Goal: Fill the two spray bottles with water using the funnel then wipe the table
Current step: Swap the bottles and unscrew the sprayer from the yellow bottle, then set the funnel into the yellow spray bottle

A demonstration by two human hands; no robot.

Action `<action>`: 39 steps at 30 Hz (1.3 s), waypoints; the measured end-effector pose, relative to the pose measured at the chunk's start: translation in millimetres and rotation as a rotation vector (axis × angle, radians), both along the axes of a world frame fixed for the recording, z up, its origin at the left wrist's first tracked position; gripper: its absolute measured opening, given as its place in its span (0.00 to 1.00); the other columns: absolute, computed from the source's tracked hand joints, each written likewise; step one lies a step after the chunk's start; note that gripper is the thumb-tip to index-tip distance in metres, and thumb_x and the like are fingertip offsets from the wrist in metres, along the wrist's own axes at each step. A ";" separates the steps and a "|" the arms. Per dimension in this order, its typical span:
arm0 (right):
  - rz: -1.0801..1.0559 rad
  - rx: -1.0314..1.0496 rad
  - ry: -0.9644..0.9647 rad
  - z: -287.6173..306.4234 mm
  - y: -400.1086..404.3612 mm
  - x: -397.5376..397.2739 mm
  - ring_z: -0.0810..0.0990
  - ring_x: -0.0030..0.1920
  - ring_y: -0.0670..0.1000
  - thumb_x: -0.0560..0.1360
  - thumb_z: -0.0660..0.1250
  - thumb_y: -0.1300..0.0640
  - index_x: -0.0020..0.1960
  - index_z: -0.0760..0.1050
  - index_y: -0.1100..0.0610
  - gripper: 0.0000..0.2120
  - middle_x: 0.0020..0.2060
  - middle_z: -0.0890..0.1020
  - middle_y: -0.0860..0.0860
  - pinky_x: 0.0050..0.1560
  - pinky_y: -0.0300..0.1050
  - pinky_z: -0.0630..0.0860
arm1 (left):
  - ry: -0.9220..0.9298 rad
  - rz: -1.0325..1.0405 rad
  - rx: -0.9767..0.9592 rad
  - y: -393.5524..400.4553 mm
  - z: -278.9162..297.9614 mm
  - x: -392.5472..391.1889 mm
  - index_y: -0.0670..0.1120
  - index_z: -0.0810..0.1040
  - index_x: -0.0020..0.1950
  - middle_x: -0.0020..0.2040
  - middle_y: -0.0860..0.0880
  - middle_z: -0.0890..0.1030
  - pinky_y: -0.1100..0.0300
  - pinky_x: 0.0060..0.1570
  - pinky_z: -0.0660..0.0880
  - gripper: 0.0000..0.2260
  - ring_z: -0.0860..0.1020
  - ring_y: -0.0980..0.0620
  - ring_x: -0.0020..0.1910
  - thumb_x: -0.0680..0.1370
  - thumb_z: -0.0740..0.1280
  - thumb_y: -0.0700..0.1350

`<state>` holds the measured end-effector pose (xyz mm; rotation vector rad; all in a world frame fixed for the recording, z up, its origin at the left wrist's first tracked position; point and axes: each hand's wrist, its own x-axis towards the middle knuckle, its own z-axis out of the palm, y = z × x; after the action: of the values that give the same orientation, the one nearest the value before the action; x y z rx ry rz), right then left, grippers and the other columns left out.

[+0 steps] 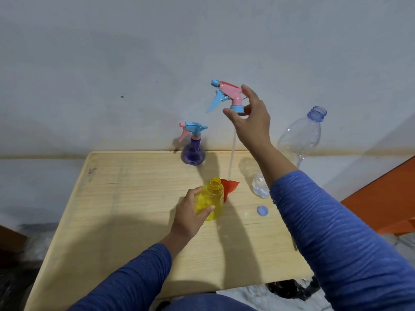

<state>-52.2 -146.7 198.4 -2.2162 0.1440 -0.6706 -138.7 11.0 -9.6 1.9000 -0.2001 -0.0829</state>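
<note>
A person's left hand (193, 213) grips the open yellow spray bottle (211, 199) near the middle of the worktop (125, 198) while the right hand (251, 118) pinches its pink-and-blue trigger head (226, 95) aloft, dip tube (232, 153) dangling. The red funnel (231, 187) lies just behind; the capped purple spray bottle (193, 151) waits at the far edge. The opening step looks done; seating the funnel likely comes next, once the trigger head is set down.

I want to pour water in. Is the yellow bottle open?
Open. The yellow bottle shows a bare neck; the right hand holds its pink spray top up high.
</note>
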 end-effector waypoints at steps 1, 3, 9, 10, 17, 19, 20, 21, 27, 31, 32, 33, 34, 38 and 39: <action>-0.033 -0.008 0.019 -0.5 -3.9 -0.3 0.75 0.48 0.47 0.73 0.70 0.50 0.71 0.63 0.50 0.30 0.51 0.72 0.50 0.42 0.30 0.67 | 0.000 -0.001 -0.001 0.1 0.1 0.0 0.52 0.70 0.65 0.63 0.54 0.76 0.62 0.63 0.69 0.26 0.74 0.55 0.62 0.69 0.74 0.51; -0.099 -0.016 0.071 -9.6 -11.4 -5.1 0.75 0.47 0.48 0.73 0.70 0.50 0.72 0.63 0.50 0.30 0.51 0.72 0.51 0.43 0.33 0.67 | -0.001 -0.003 -0.005 0.1 -0.1 -0.2 0.51 0.69 0.66 0.64 0.53 0.76 0.63 0.63 0.68 0.27 0.73 0.55 0.63 0.70 0.75 0.50; -0.221 0.058 0.271 -97.7 -28.0 -43.6 0.79 0.49 0.55 0.71 0.72 0.51 0.71 0.64 0.53 0.32 0.52 0.78 0.59 0.47 0.42 0.69 | -0.009 0.003 -0.007 0.1 1.3 -1.4 0.50 0.70 0.66 0.64 0.52 0.76 0.61 0.64 0.69 0.26 0.74 0.55 0.64 0.70 0.75 0.48; -0.241 0.086 0.311 -113.3 -29.1 -50.1 0.79 0.49 0.56 0.71 0.72 0.51 0.71 0.64 0.53 0.32 0.52 0.78 0.59 0.48 0.43 0.71 | -0.017 0.006 -0.004 0.6 0.9 -1.4 0.50 0.70 0.65 0.64 0.52 0.76 0.62 0.63 0.70 0.26 0.74 0.55 0.63 0.70 0.75 0.48; -0.291 0.154 0.458 -168.6 -35.4 -66.2 0.77 0.56 0.57 0.75 0.67 0.54 0.73 0.60 0.56 0.30 0.60 0.74 0.59 0.50 0.42 0.67 | -0.046 0.044 0.059 0.1 0.5 -0.2 0.50 0.71 0.64 0.61 0.50 0.77 0.55 0.59 0.74 0.26 0.77 0.51 0.59 0.68 0.75 0.48; -0.291 0.145 0.490 -174.4 -37.0 -62.1 0.77 0.55 0.57 0.76 0.66 0.55 0.74 0.59 0.56 0.29 0.61 0.74 0.60 0.49 0.41 0.67 | -0.040 0.046 0.073 -0.9 1.6 0.0 0.49 0.71 0.64 0.62 0.49 0.77 0.55 0.58 0.75 0.27 0.77 0.50 0.58 0.68 0.76 0.49; -0.283 0.138 0.502 -176.4 -37.7 -59.8 0.77 0.55 0.56 0.76 0.66 0.56 0.73 0.59 0.56 0.29 0.61 0.74 0.60 0.49 0.40 0.67 | -0.034 0.042 0.076 -0.9 2.2 -0.1 0.49 0.71 0.64 0.62 0.48 0.77 0.55 0.58 0.76 0.28 0.77 0.49 0.58 0.67 0.75 0.50; -0.275 0.133 0.513 -178.2 -38.7 -56.9 0.77 0.54 0.56 0.76 0.65 0.56 0.73 0.60 0.56 0.28 0.60 0.74 0.60 0.48 0.40 0.66 | -0.023 0.037 0.078 -1.0 3.4 -0.3 0.49 0.71 0.65 0.63 0.48 0.77 0.55 0.57 0.76 0.29 0.77 0.49 0.58 0.67 0.74 0.53; -0.237 0.131 0.555 -182.6 -41.0 -38.0 0.76 0.56 0.59 0.76 0.66 0.56 0.73 0.60 0.56 0.28 0.59 0.73 0.61 0.53 0.46 0.70 | -0.035 0.040 0.105 -1.4 13.3 -3.8 0.46 0.71 0.64 0.63 0.50 0.76 0.60 0.52 0.76 0.32 0.76 0.55 0.55 0.66 0.72 0.61; -0.219 0.113 0.601 -185.1 -42.5 -28.0 0.74 0.58 0.60 0.76 0.65 0.53 0.74 0.59 0.55 0.29 0.60 0.71 0.61 0.57 0.49 0.70 | -0.002 0.058 0.087 -2.3 13.1 -3.5 0.47 0.71 0.64 0.59 0.53 0.77 0.63 0.53 0.74 0.30 0.78 0.53 0.55 0.67 0.76 0.54; -0.214 0.099 0.615 -185.9 -43.6 -26.4 0.74 0.59 0.60 0.76 0.65 0.53 0.73 0.59 0.55 0.29 0.61 0.71 0.61 0.57 0.49 0.70 | 0.008 0.057 0.079 -2.3 13.9 -4.0 0.48 0.71 0.64 0.59 0.54 0.76 0.64 0.53 0.74 0.31 0.78 0.54 0.55 0.66 0.75 0.58; -0.209 0.081 0.631 -187.2 -44.9 -24.6 0.74 0.58 0.60 0.76 0.66 0.54 0.73 0.59 0.55 0.29 0.61 0.71 0.61 0.57 0.49 0.70 | 0.017 0.053 0.072 -2.6 14.7 -4.4 0.49 0.71 0.64 0.59 0.55 0.76 0.67 0.53 0.73 0.33 0.77 0.55 0.55 0.65 0.72 0.61; -0.205 0.061 0.647 -188.0 -45.9 -23.4 0.74 0.58 0.61 0.76 0.66 0.54 0.73 0.59 0.56 0.28 0.60 0.71 0.61 0.57 0.49 0.70 | 0.022 0.049 0.067 -2.8 15.4 -4.7 0.49 0.70 0.64 0.59 0.55 0.76 0.70 0.52 0.73 0.33 0.77 0.56 0.56 0.64 0.70 0.64; -0.193 0.010 0.688 -192.2 -48.7 -18.6 0.75 0.57 0.62 0.74 0.68 0.55 0.70 0.62 0.58 0.27 0.58 0.72 0.62 0.56 0.52 0.72 | 0.016 0.044 0.065 -2.4 14.8 -4.5 0.49 0.70 0.65 0.61 0.54 0.75 0.75 0.53 0.71 0.33 0.76 0.57 0.57 0.65 0.70 0.64; -0.193 0.000 0.701 -193.2 -49.5 -17.3 0.75 0.57 0.62 0.74 0.68 0.55 0.69 0.62 0.58 0.27 0.58 0.73 0.62 0.55 0.52 0.72 | 0.017 0.045 0.069 -2.4 15.2 -4.5 0.49 0.70 0.65 0.61 0.54 0.75 0.76 0.53 0.71 0.33 0.76 0.56 0.57 0.66 0.72 0.62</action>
<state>-69.5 -196.2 5.1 -2.3662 0.7140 0.0382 -143.2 8.6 5.6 1.9703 -0.1445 -0.0768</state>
